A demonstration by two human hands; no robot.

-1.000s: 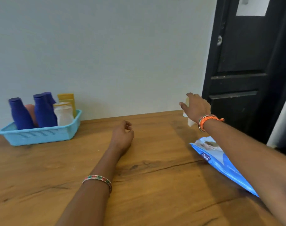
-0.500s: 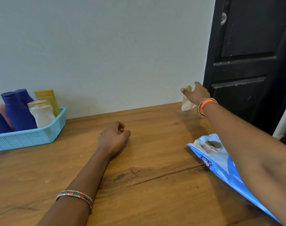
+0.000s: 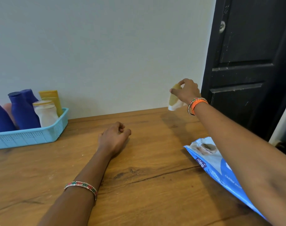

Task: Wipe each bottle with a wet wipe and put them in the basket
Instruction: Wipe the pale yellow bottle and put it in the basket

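Observation:
My right hand [image 3: 187,90] grips a small yellow tube with a white cap [image 3: 174,99], lifted above the table's far right edge, cap pointing down. At the far left, a light blue basket [image 3: 29,136] holds several bottles: blue bottles [image 3: 23,110], a yellow tube [image 3: 51,97], a white jar [image 3: 46,112] and a pink one [image 3: 8,108]. My left hand [image 3: 113,138] rests on the wooden table [image 3: 139,176] mid-way, fingers loosely curled and holding nothing. A blue pack of wet wipes [image 3: 215,162] lies under my right forearm.
A pale wall runs behind the table. A black door [image 3: 248,62] stands at the right, close to my right hand. The table's right edge is just past the wipes pack.
My right hand has lifted the small yellow tube off the table's far right and turned it. The view shifted so the basket sits further left. My left hand stayed put.

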